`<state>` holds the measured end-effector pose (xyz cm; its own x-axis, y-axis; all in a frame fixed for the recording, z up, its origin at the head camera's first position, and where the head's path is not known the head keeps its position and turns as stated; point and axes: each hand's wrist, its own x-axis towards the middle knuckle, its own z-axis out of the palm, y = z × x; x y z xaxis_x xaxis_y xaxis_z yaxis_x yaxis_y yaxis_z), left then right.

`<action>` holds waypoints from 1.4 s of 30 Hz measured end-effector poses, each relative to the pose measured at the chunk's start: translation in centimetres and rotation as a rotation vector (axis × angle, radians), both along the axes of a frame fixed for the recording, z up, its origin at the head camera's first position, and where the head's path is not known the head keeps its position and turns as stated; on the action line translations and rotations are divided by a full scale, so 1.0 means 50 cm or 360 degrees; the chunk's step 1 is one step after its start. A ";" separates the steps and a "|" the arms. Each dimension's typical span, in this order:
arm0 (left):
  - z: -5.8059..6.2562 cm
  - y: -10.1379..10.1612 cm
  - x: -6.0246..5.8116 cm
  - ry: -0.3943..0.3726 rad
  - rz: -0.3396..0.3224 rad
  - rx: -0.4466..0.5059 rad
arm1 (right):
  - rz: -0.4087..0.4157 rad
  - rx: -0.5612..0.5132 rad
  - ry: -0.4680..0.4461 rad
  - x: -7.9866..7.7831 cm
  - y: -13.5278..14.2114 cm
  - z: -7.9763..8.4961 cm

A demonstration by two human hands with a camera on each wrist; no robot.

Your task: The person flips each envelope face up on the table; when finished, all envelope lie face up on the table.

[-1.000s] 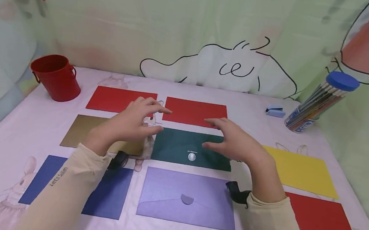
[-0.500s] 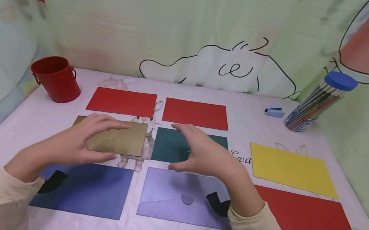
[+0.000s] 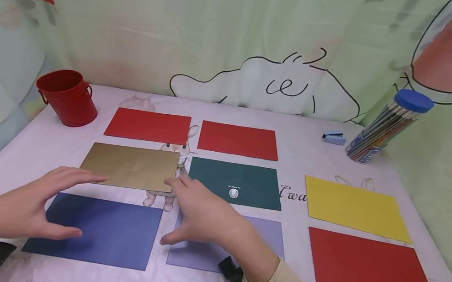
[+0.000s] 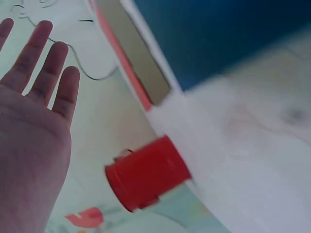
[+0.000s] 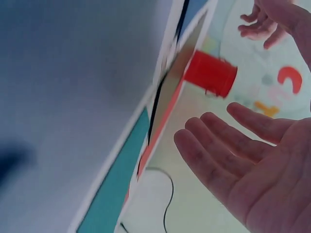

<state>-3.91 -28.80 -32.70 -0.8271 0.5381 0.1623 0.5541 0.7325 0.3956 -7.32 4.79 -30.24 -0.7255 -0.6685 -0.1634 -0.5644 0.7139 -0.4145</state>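
While hands [image 3: 22, 204] hover spread, right one [image 3: 209, 217] partly hides lilac envelope [image 3: 269, 231]; red bucket [image 3: 68, 105] beyond.

A red bucket [image 3: 68, 102] stands at back left; at back right, a small blue stapler [image 3: 334, 137] lies just beside a blue-lidded tub of pencils [image 3: 383, 129]

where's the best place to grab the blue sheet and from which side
Probably by its two short edges, left hand coming from the left and right hand from the right: the blue sheet lies flat, wider than deep, with no raised part to hold, and the hands hover near those ends.
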 end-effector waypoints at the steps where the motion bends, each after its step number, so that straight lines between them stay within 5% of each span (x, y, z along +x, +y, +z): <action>1: -0.006 -0.008 0.005 0.0000 0.0014 -0.0010 | 0.0013 0.0005 0.0008 0.004 -0.007 -0.004; 12: -0.076 -0.088 0.032 -0.0065 0.0065 -0.0063 | 0.0148 0.0189 0.0112 0.034 -0.076 -0.020; 25: -0.098 -0.096 0.038 -0.0064 0.0044 -0.0152 | 0.0251 0.0422 0.0295 0.050 -0.099 -0.037; 33: -0.101 -0.100 0.038 -0.0146 0.0117 -0.0214 | 0.0293 0.0497 0.0168 0.050 -0.103 -0.039; 42: -0.100 -0.098 0.040 -0.0128 0.0124 -0.0200 | 0.0325 0.0467 0.0219 0.055 -0.104 -0.041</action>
